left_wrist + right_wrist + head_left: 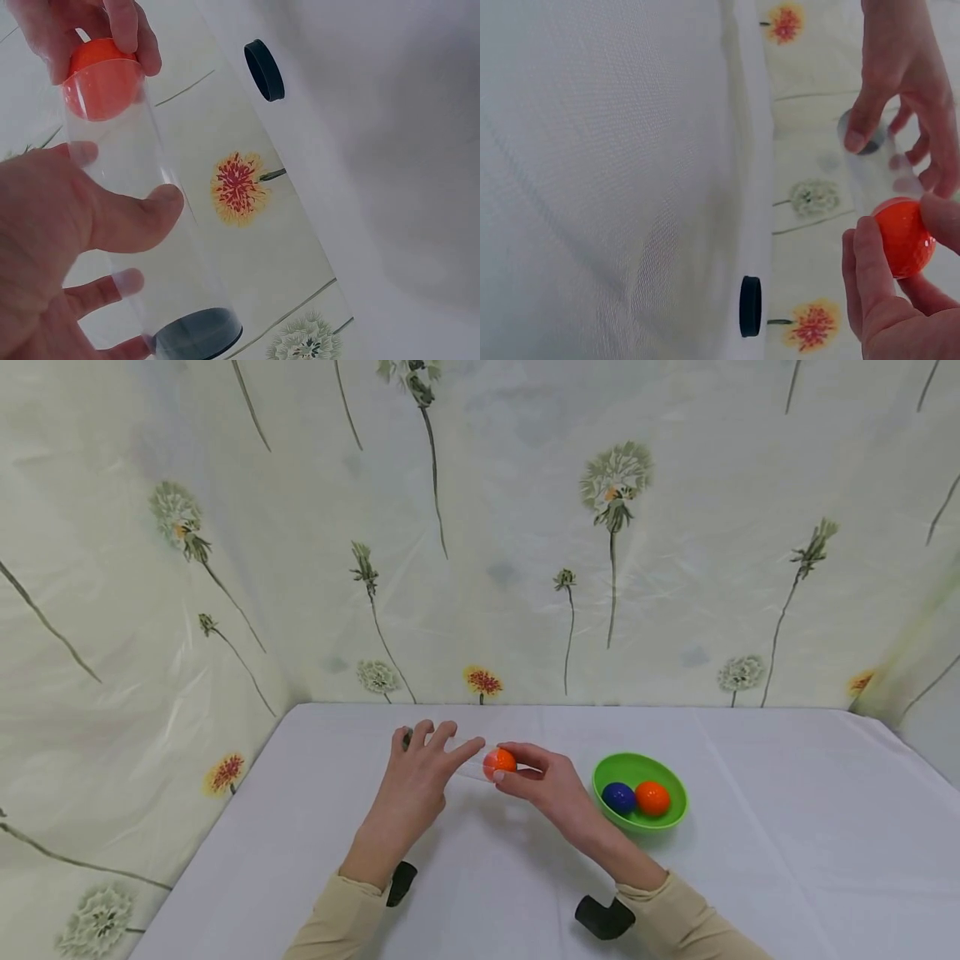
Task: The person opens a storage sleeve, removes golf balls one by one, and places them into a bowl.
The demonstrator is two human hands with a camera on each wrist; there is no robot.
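Observation:
My left hand grips a clear plastic tube, thumb on one side and fingers round the other. A dark cap closes the tube's far end. At its other end, my right hand pinches an orange ball between thumb and fingers. The ball looks faintly dimpled, like a golf ball. Part of it sits inside the tube's mouth, seen through the wall in the left wrist view; the rest sticks out. Both hands are raised above the white-covered table.
Right of my right hand stands a green bowl holding a blue ball and another orange ball. A loose dark cap lies on the table in both wrist views. Behind the table hangs a flower-printed cloth.

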